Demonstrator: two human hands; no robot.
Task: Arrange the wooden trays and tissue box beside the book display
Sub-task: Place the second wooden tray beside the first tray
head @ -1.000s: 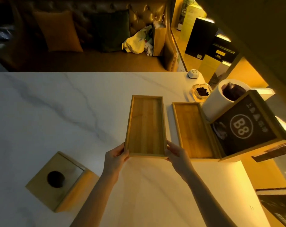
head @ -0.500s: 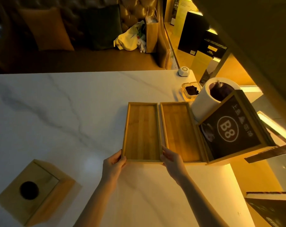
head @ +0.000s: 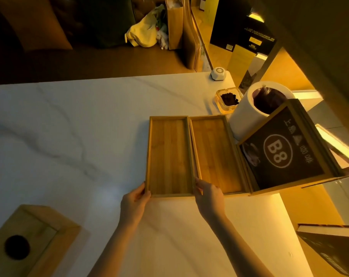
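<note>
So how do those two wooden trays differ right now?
The left tray is gripped at its near corners by the left hand and right hand; the right tray lies untouched. The right tray sits against the B8 display; the left tray borders bare table. Both are empty, rectangular and side by side.

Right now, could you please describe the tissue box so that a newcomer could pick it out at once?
Start at the white marble table and look to its near left corner, well away from the two wooden trays by the B8 sign. The tissue box stands there alone, a wooden cube. Unlike the flat, open trays, it has a dark round hole in its top.
</note>
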